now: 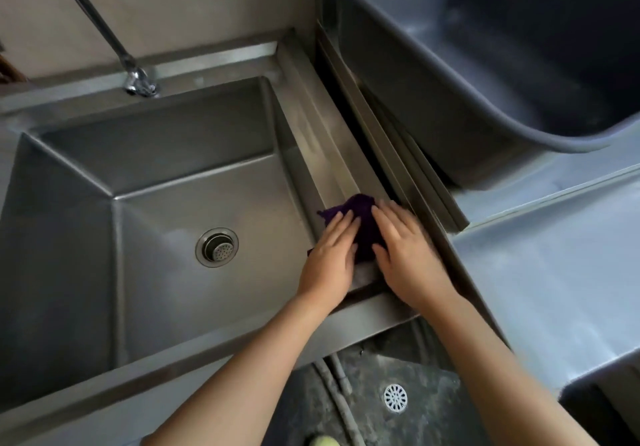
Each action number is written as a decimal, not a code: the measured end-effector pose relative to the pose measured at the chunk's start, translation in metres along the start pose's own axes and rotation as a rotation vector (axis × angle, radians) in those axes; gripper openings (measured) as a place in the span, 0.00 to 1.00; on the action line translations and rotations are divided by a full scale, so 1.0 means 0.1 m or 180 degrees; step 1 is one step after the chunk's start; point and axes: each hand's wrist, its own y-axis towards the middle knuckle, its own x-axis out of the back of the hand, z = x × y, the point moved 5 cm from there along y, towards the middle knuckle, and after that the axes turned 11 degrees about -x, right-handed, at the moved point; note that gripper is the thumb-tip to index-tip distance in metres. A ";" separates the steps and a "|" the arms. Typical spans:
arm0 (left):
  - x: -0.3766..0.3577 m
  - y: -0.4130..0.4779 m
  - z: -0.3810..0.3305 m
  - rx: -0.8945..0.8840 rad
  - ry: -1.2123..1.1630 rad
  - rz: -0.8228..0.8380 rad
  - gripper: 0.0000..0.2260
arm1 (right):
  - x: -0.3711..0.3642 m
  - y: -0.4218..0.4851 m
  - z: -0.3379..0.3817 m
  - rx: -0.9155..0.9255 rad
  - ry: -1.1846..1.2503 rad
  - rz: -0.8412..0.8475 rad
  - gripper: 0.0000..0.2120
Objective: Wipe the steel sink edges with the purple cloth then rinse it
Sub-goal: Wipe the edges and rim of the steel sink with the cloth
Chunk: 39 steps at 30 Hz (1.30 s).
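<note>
The purple cloth (363,217) lies bunched on the right edge of the steel sink (322,141), close to its near right corner. My left hand (330,255) presses flat on the cloth's left part with straight fingers. My right hand (407,251) lies flat on its right part, fingers spread and straight. Both hands cover much of the cloth; only its middle and far end show. The basin holds a round drain strainer (217,247) and looks dry.
A curved tap (138,80) stands at the sink's back rim. A large grey plastic tub (502,65) sits on the counter at the right, behind a raised steel divider (391,155). Below the sink front are hoses and a floor drain (395,398).
</note>
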 end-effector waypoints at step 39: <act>0.86 2.32 1.53 -0.0050 0.0803 0.0030 0.22 | -0.51 1.99 0.53 -0.0502 -0.0868 0.0198 0.30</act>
